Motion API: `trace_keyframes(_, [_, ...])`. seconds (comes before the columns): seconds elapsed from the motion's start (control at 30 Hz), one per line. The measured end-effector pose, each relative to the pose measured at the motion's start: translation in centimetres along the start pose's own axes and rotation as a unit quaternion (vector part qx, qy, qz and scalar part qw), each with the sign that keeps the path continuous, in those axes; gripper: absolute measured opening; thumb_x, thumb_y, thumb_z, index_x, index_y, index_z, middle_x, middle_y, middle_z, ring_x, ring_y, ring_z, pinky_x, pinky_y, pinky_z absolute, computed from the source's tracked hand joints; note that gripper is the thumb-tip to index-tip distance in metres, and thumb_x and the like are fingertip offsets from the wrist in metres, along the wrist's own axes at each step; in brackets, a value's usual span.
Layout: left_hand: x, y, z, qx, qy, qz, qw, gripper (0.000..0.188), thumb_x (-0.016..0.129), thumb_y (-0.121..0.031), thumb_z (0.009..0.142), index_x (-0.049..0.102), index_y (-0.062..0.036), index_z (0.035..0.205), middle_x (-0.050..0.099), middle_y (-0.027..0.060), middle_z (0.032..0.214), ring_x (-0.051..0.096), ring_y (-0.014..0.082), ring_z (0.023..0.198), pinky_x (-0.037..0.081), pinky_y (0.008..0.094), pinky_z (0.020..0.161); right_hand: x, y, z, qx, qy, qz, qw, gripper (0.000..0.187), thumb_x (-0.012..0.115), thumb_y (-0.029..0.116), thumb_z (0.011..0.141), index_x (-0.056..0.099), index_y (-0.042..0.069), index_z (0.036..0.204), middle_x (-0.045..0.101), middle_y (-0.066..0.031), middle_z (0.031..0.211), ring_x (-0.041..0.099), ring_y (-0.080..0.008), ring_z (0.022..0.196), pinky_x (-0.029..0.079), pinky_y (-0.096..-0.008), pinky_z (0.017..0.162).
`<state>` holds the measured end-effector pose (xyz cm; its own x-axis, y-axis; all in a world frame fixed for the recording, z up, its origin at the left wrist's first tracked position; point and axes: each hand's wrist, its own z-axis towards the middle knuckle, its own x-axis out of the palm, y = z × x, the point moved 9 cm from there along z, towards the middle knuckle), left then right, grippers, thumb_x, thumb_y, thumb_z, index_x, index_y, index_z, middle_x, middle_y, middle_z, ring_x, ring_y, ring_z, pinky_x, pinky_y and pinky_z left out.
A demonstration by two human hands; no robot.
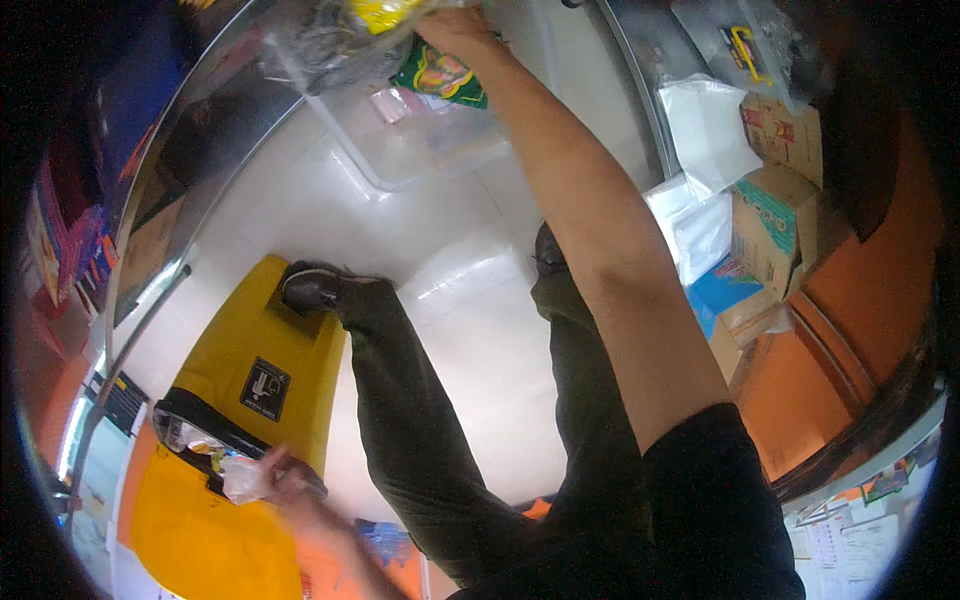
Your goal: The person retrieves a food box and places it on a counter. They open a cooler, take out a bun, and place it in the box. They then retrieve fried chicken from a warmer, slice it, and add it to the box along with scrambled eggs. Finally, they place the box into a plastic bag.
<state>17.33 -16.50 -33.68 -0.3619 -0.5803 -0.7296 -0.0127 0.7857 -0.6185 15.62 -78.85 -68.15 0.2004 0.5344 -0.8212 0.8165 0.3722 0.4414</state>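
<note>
My left hand point(298, 497), smeared by motion, is at the mouth of a yellow pedal bin point(225, 345). A crumpled whitish plastic scrap point(241, 479) is right against its fingers; blur hides whether they grip it. The bin's lid point(205, 535) hangs open toward me. At the far end of my reach, my right hand point(458, 32) is closed at the edge of a clear plastic bag point(335, 50) with a yellow packet point(384, 12) in it. Just below that hand, a green printed packet point(440, 76) is above a clear plastic tub point(400, 165).
My left shoe point(312, 288) is against the bin's base, on pale floor tiles point(455, 350). Cardboard boxes point(768, 235) and white plastic bags point(705, 135) are stacked on the right. Metal shelving point(190, 190) runs along the left. A pinkish packet point(397, 104) lies in the tub.
</note>
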Motion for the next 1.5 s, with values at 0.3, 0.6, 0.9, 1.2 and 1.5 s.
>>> trace_keyframes(0.3, [52.9, -7.8, 5.2, -0.267, 0.343, -0.598, 0.673, 0.061, 0.051, -0.045, 0.108, 0.044, -0.0042, 0.154, 0.057, 0.0179, 0.149, 0.056, 0.0323, 0.135, 0.045, 0.049, 0.116, -2.9, 3.2, 0.0, 0.019, -0.135, 0.116, 0.984, 0.052, 0.068, 0.027, 0.089, 0.064, 0.004, 0.135, 0.061, -0.0194, 0.141, 0.055, -0.0381, 0.134, 0.044, -0.045, 0.114])
trace_keyframes(0.6, [48.3, -18.3, 13.6, -0.15, 0.442, -0.596, 0.653, 0.04, 0.048, -0.023, 0.111, 0.051, 0.0042, 0.14, 0.059, 0.0199, 0.143, 0.058, 0.0292, 0.132, 0.05, 0.0432, 0.113, -7.5, 3.6, -14.1, -0.045, 0.028, 0.26, 0.964, 0.037, 0.068, 0.006, 0.089, 0.067, -0.005, 0.124, 0.067, -0.0223, 0.121, 0.061, -0.0427, 0.122, 0.049, -0.0459, 0.107])
trace_keyframes(0.9, [55.8, -26.7, 21.6, -0.148, 0.438, -0.561, 0.687, 0.052, 0.064, -0.018, 0.104, 0.047, 0.0077, 0.146, 0.054, 0.0257, 0.146, 0.056, 0.0341, 0.135, 0.05, 0.0412, 0.115, -7.5, -12.2, -37.9, 0.118, 0.219, 0.248, 0.936, 0.064, 0.069, 0.01, 0.099, 0.04, 0.006, 0.155, 0.062, -0.0224, 0.14, 0.064, -0.0368, 0.127, 0.051, -0.0463, 0.11])
trace_keyframes(1.2, [38.1, -20.7, 30.6, 0.534, 0.049, 0.192, 0.822, 0.081, 0.079, -0.03, 0.093, 0.037, 0.0042, 0.153, 0.048, 0.0237, 0.15, 0.044, 0.036, 0.14, 0.033, 0.0491, 0.119, -4.8, -18.4, -42.8, 0.14, 0.336, 0.162, 0.917, 0.05, 0.069, 0.014, 0.099, 0.051, 0.003, 0.144, 0.064, -0.0241, 0.132, 0.063, -0.0409, 0.124, 0.05, -0.0483, 0.106])
trace_keyframes(1.5, [30.3, -15.0, 47.9, 0.395, 0.009, 0.49, 0.777, 0.083, 0.063, -0.045, 0.101, 0.029, 0.0035, 0.159, 0.039, 0.0299, 0.158, 0.037, 0.0466, 0.146, 0.027, 0.0566, 0.123, -3.5, -21.0, -44.2, 0.177, 0.309, 0.187, 0.915, 0.037, 0.065, 0.021, 0.101, 0.058, 0.007, 0.135, 0.071, -0.0214, 0.119, 0.071, -0.04, 0.107, 0.056, -0.0486, 0.095])
